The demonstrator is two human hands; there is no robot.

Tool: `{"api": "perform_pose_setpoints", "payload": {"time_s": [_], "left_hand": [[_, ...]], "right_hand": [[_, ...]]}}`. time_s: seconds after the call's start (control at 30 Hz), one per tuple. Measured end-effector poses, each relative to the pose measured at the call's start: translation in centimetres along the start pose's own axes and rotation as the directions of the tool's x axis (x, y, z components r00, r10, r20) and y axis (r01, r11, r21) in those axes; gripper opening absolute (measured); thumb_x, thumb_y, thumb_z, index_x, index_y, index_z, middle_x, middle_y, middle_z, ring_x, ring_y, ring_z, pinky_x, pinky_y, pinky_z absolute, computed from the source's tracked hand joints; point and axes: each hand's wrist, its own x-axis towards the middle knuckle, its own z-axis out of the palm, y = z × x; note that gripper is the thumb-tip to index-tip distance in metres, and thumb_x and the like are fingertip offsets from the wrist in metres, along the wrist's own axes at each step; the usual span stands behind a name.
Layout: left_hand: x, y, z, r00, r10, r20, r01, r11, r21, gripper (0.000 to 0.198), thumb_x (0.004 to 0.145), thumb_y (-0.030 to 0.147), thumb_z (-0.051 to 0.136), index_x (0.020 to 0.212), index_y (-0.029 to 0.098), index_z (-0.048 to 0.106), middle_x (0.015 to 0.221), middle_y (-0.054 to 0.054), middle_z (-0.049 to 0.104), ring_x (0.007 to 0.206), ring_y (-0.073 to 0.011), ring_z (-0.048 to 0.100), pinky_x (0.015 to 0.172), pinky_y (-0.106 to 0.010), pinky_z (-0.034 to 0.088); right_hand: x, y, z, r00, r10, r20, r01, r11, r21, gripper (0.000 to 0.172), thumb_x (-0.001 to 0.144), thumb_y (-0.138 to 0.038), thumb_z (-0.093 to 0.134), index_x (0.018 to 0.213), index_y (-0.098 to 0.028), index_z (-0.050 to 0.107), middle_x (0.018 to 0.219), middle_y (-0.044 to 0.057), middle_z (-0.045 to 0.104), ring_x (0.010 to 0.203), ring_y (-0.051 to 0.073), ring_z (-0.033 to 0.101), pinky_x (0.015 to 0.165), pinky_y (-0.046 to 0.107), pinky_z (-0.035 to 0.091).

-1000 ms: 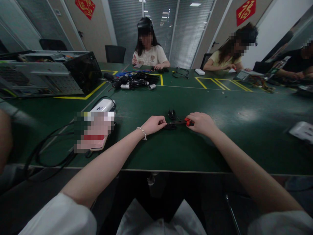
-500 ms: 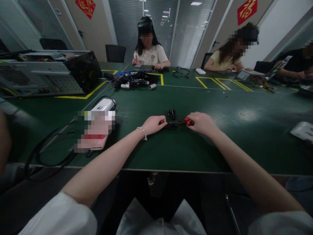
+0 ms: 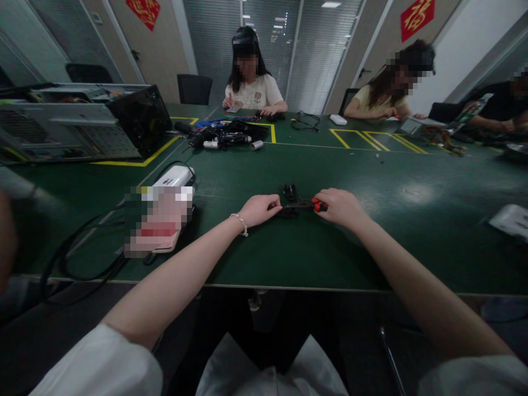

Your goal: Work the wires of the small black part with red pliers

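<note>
Pliers (image 3: 306, 204) lie level between the person's two hands, over the near half of the green counter (image 3: 264, 264), red handles to the right and jaws to the left. Whether the jaws are parted is too small to tell. The right hand (image 3: 340, 206) has its grip closed around the handles. The left hand (image 3: 262, 210), with a bracelet (image 3: 240, 224) at its wrist, keeps a narrow grip, thumb and finger pinched together at the pliers' tip; what is between them cannot be made out. One black bundle (image 3: 290, 192) is just beyond the pliers, and another (image 3: 291, 213) shows just on their near side.

Left of the hands are a pink item (image 3: 163, 239), partly blurred out, and a white box (image 3: 177, 177) just behind it. Black cords (image 3: 113, 269) loop beside them and over the counter's edge. Farther back are a computer case (image 3: 91, 126) on the left and a cable pile (image 3: 231, 135) near the middle. Two co-workers sit across the counter, heads bent.
</note>
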Motion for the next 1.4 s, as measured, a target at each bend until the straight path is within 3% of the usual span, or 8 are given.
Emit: {"api": "perform_pose_setpoints", "payload": {"time_s": [1.4], "left_hand": [[-0.19, 0.19, -0.18, 1.0, 0.028, -0.001, -0.028, 0.999, -0.016, 0.017, 0.085, 0.031, 0.045, 0.077, 0.018, 0.053, 0.073, 0.0, 0.061, 0.065, -0.014, 0.054, 0.056, -0.024, 0.034]], "right_hand": [[-0.08, -0.1, -0.32, 1.0, -0.012, 0.005, 0.013, 0.999, -0.045, 0.022, 0.075, -0.03, 0.05, 0.087, -0.017, 0.061, 0.085, 0.008, 0.064, 0.077, 0.02, 0.055, 0.063, 0.03, 0.04]]}}
